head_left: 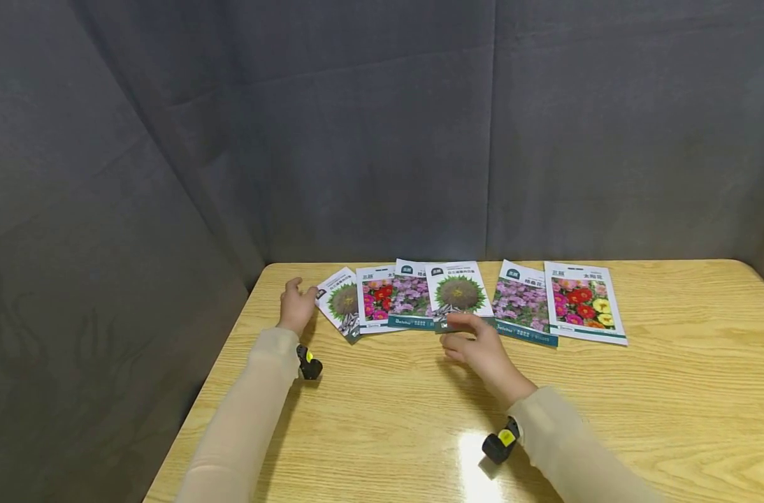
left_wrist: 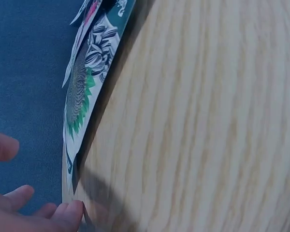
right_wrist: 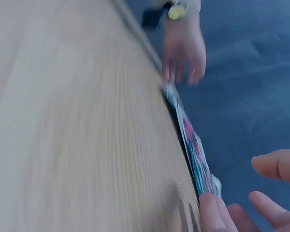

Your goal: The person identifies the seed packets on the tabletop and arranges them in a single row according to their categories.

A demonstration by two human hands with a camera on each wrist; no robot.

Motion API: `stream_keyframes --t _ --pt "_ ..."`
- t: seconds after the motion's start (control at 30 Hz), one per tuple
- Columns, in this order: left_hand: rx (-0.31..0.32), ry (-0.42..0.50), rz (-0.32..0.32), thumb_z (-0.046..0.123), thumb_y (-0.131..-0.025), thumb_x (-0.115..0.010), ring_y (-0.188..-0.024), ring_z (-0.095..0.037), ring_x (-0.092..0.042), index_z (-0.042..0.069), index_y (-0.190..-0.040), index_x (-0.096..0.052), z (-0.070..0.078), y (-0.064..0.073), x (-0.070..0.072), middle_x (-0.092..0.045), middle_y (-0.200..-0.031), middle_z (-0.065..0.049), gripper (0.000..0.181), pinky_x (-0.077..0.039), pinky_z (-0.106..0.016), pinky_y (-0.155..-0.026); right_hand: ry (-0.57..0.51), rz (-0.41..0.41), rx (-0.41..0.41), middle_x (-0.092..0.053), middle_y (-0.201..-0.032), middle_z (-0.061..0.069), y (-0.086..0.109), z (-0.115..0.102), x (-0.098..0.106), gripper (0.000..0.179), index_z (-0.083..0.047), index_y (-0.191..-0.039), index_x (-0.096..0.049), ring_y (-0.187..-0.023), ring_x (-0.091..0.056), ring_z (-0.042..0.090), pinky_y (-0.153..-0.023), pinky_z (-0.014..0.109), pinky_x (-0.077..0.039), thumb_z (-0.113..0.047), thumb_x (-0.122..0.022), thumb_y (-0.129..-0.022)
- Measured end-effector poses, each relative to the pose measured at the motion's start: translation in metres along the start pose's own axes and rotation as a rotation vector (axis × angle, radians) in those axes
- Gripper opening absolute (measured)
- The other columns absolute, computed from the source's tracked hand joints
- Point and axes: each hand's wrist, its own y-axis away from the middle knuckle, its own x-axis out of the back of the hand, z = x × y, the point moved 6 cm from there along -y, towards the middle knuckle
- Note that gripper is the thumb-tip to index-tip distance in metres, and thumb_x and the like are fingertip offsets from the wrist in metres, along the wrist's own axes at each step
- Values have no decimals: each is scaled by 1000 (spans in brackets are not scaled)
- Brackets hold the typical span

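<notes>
Seed packets lie in a row along the back of the table. Beside the upper left corner of the leftmost sunflower packet (head_left: 342, 302) is my left hand (head_left: 297, 306), thumb and fingers apart; the left wrist view has its fingertips close to that packet's end. My right hand (head_left: 479, 349) reaches over the lower edge of another sunflower packet (head_left: 458, 288), its fingers loosely bent and thumb spread away. Between these two lie a red and pink flower packet (head_left: 375, 297) and a purple flower packet (head_left: 409, 293), partly overlapped.
To the right lie a second purple flower packet (head_left: 521, 302) and a larger packet with red and yellow flowers (head_left: 584, 304). A grey cloth (head_left: 369, 140) hangs behind the wooden table (head_left: 382, 426) and along its left side.
</notes>
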Motion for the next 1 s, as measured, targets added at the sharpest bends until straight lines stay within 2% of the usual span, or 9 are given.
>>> stream_keyframes --t 0.07,0.17,0.27,0.37,0.5,0.67,0.83,1.0 --pt "10 8 -16 18 -104 -48 -143 -45 -33 -6 -155 -26 0 0 -3 -31 -154 -34 60 -32 -52 -116 -126 -17 -43 -46 -140 29 -1 4 -16 51 9 -145 -42 -105 -64 22 -95 40 -56 -4 -59 -99" --pt "16 2 -43 18 -105 -49 -143 -44 -35 -6 -155 -24 0 -1 -7 -32 -155 -33 61 -35 -52 -115 -269 -40 -101 -49 -136 29 -2 8 -39 50 11 -146 -39 -102 -67 21 -96 42 -55 -2 -56 -100" --pt "15 -41 -61 19 -105 -49 -141 -46 -37 -7 -156 -22 -1 -3 -9 -34 -153 -35 63 -36 -53 -113 -388 -51 -176 -53 -133 30 -4 13 -59 50 11 -146 -39 -101 -69 23 -97 43 -55 -3 -56 -102" --pt "25 -98 -78 21 -105 -48 -141 -48 -34 -5 -156 -22 -4 -3 -9 -33 -152 -34 63 -34 -56 -113 -481 -60 -252 -55 -132 31 -9 20 -77 49 9 -147 -41 -103 -69 26 -98 43 -54 -3 -56 -102" --pt "22 -184 -87 24 -105 -49 -139 -51 -29 -4 -155 -27 -5 -1 -7 -36 -150 -32 61 -31 -60 -112 -575 -88 -304 -49 -139 34 -12 25 -98 49 11 -149 -37 -119 -62 39 -103 47 -50 -3 -51 -104" --pt "-6 -283 -71 23 -104 -50 -135 -51 -33 -5 -153 -33 -3 1 -8 -41 -145 -32 58 -31 -59 -111 -713 -107 -339 -37 -149 39 -16 26 -117 48 15 -150 -28 -139 -40 50 -111 50 -41 -3 -42 -107" --pt "-6 -330 -78 23 -104 -49 -133 -51 -33 -5 -152 -35 -1 1 -8 -40 -145 -33 57 -31 -58 -110 -818 -112 -374 -28 -153 40 -21 25 -134 50 15 -151 -22 -144 -32 50 -116 50 -34 0 -38 -107" --pt "-15 -345 -84 24 -104 -49 -133 -50 -32 -3 -152 -36 -3 -3 -8 -40 -146 -31 56 -31 -57 -109 -832 -122 -386 -30 -152 37 -27 23 -148 43 16 -144 -33 -144 -33 46 -116 53 -33 2 -42 -104"
